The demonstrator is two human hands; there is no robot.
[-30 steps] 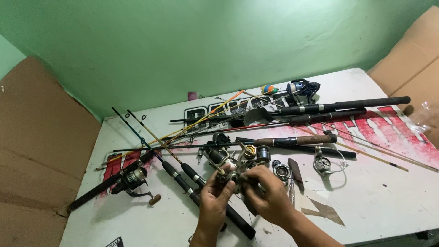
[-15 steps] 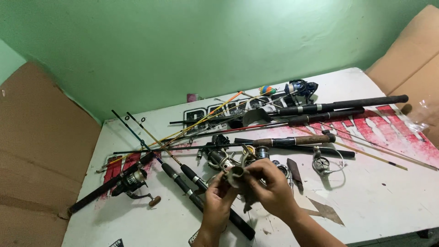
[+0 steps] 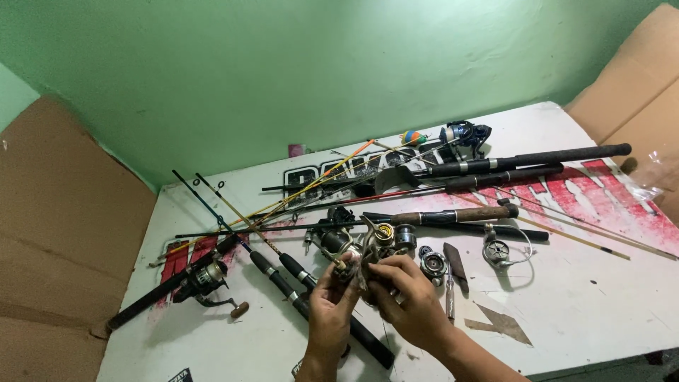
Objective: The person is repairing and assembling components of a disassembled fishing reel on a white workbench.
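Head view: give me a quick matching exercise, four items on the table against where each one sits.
Items:
1. reel part
2. blue spinning reel
3. rod with mounted reel
4. orange float

Places:
A. far edge, just left of the blue reel
B. table's left side, butt at the near-left edge
C. between left hand and right hand
D. far side, near the wall

Pairs: 1-C, 2-D, 3-B, 4-A

Table (image 3: 601,311): white, red and black lettering pattern. Wall (image 3: 283,71): green. Cardboard (image 3: 56,233): brown. Rod handles (image 3: 537,155): black; one cork-brown handle (image 3: 460,214). Thin rod (image 3: 311,185): yellow-orange. Float (image 3: 412,137): orange, green, yellow.
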